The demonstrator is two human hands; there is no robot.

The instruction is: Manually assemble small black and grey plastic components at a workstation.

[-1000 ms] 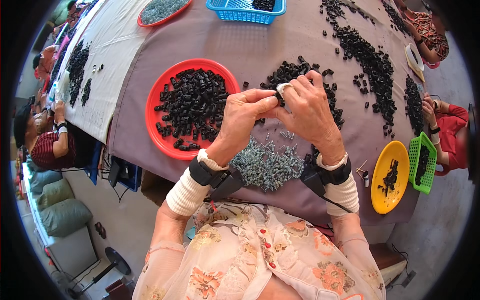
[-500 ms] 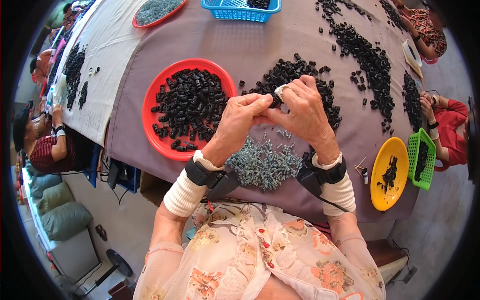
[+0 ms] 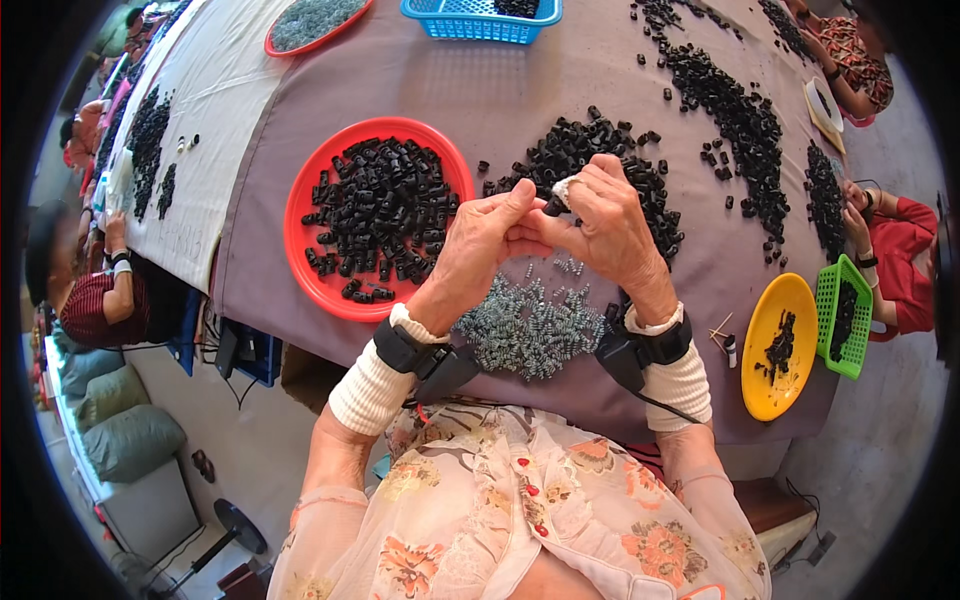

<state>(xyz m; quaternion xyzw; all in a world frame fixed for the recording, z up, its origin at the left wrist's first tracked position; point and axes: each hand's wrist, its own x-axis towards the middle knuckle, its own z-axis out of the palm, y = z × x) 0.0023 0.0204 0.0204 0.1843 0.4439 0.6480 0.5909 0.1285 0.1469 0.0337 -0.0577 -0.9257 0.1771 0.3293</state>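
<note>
My right hand, a white wrap on one finger, is closed on a small black plastic piece between thumb and fingers. My left hand meets it from the left, thumb raised apart and fingertips touching the right hand, some of them hidden. Below both hands lies a heap of small metal springs. Behind them spreads a pile of black plastic pieces. To the left stands a red round tray full of black cylindrical parts, close to my left hand.
A yellow plate with a few black parts and a green basket sit at the right edge. At the back are a blue basket and a red tray of springs. People work along both sides, one in a red sleeve.
My left thumb has lifted off the black piece, and the left fingers now lie lower, against my right hand. The right hand has tilted slightly, keeping the piece.
</note>
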